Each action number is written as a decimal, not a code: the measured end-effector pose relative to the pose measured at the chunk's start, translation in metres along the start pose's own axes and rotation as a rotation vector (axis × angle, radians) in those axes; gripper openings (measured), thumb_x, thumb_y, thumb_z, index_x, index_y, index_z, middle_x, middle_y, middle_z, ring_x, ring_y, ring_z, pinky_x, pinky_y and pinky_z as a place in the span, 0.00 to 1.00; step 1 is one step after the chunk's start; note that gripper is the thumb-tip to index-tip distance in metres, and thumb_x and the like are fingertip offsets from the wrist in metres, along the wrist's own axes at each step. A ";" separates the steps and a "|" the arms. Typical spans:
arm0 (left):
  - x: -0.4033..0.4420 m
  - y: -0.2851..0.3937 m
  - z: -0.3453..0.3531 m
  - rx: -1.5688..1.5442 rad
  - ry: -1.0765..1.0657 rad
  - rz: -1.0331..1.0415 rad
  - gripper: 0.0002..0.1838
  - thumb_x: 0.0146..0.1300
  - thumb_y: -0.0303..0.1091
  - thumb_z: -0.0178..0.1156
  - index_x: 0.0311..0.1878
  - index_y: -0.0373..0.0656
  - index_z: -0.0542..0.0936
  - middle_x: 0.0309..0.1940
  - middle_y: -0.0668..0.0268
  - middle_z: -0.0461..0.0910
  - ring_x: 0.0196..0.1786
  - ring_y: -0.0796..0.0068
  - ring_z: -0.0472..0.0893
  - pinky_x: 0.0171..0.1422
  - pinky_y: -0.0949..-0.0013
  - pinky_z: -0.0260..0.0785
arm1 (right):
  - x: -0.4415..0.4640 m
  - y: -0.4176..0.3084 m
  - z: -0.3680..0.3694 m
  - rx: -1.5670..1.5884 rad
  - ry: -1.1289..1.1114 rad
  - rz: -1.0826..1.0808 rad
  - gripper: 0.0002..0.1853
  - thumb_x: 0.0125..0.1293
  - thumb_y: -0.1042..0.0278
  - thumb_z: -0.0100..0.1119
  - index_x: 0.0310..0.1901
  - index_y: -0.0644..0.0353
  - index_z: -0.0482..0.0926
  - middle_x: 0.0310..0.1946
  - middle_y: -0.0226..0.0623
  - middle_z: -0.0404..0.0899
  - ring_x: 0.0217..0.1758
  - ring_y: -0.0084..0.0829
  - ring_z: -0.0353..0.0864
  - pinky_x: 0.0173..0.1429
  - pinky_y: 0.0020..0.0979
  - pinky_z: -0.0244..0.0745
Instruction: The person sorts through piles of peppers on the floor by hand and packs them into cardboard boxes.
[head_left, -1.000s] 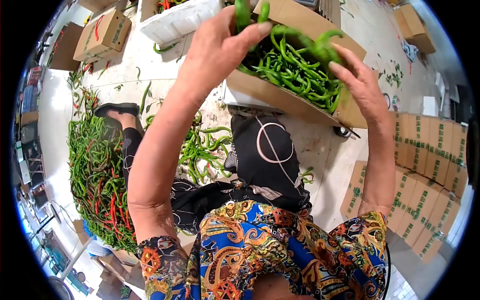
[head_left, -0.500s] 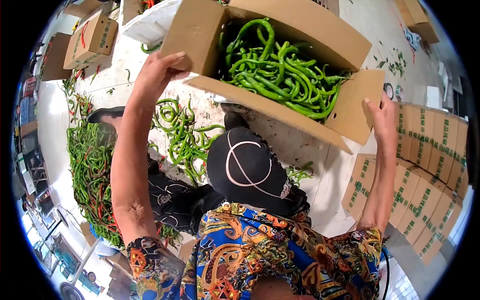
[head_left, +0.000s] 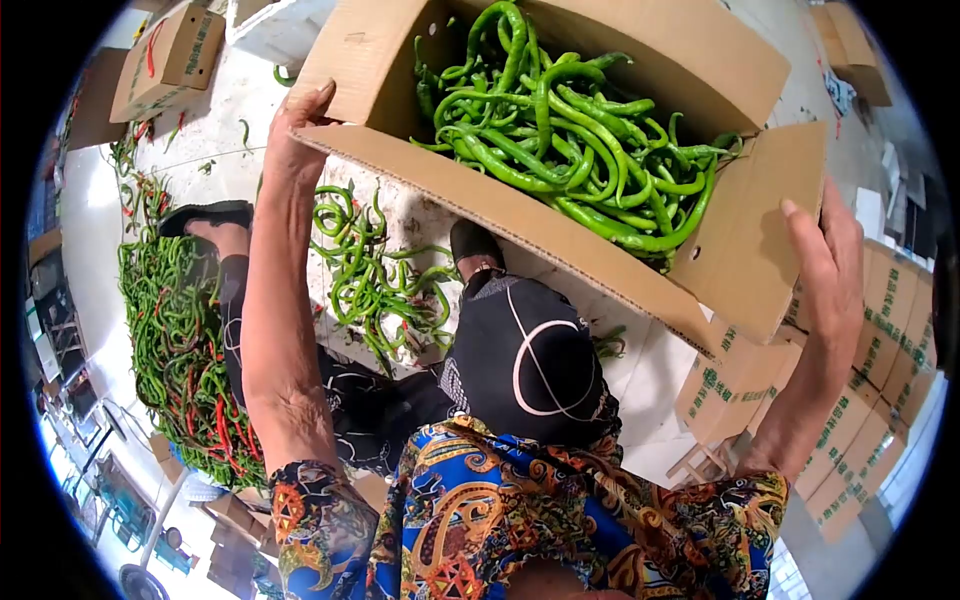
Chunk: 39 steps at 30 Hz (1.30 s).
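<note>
An open cardboard box [head_left: 520,215] is held up in front of me, tilted toward me, with its flaps spread. Long green peppers [head_left: 590,150] lie tangled inside it. My left hand [head_left: 300,120] grips the flap at the box's left end, thumb on top. At the right end, my right hand [head_left: 825,245] closes on the other flap, its thumb against the inner face and the other fingers partly behind the cardboard.
Loose green peppers [head_left: 380,285] lie on the floor left of my knee. A large heap of green and red peppers [head_left: 185,350] is at the far left. Stacked printed cartons [head_left: 860,400] stand at right, a closed carton [head_left: 170,60] at upper left, a white foam box [head_left: 285,35] at top.
Both hands have gone from above the peppers to the box's end flaps. The box has been lifted and brought closer, showing larger, and has shifted slightly right since half a second ago.
</note>
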<state>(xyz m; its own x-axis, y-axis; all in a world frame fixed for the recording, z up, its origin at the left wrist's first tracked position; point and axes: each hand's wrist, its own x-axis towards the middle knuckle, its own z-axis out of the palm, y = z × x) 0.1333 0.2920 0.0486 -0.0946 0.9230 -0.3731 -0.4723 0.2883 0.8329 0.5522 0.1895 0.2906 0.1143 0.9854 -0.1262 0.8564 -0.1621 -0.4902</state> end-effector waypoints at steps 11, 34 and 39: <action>-0.010 0.001 0.004 -0.075 0.036 -0.048 0.15 0.66 0.32 0.59 0.53 0.39 0.74 0.29 0.60 0.83 0.15 0.73 0.78 0.17 0.73 0.72 | -0.011 -0.037 0.005 -0.017 0.092 0.005 0.18 0.65 0.65 0.49 0.50 0.68 0.75 0.33 0.42 0.78 0.35 0.27 0.71 0.42 0.28 0.67; -0.074 0.090 0.099 1.569 -0.236 0.960 0.19 0.58 0.25 0.65 0.52 0.57 0.83 0.53 0.65 0.78 0.51 0.71 0.80 0.52 0.69 0.76 | -0.017 0.036 0.026 -0.060 0.190 0.037 0.16 0.61 0.70 0.51 0.50 0.67 0.75 0.27 0.31 0.74 0.29 0.21 0.66 0.36 0.26 0.65; -0.078 0.126 0.126 1.520 -0.520 0.984 0.19 0.55 0.20 0.64 0.51 0.45 0.82 0.50 0.63 0.79 0.49 0.70 0.80 0.50 0.70 0.77 | -0.019 0.037 0.016 -0.072 0.066 0.224 0.20 0.64 0.70 0.49 0.57 0.68 0.73 0.45 0.38 0.79 0.46 0.24 0.74 0.53 0.25 0.68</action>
<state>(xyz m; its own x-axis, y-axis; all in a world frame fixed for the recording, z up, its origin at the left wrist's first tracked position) 0.1917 0.2880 0.2342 0.5645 0.7686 0.3010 0.6808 -0.6397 0.3568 0.5741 0.1637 0.2612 0.3358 0.9270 -0.1668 0.8396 -0.3749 -0.3931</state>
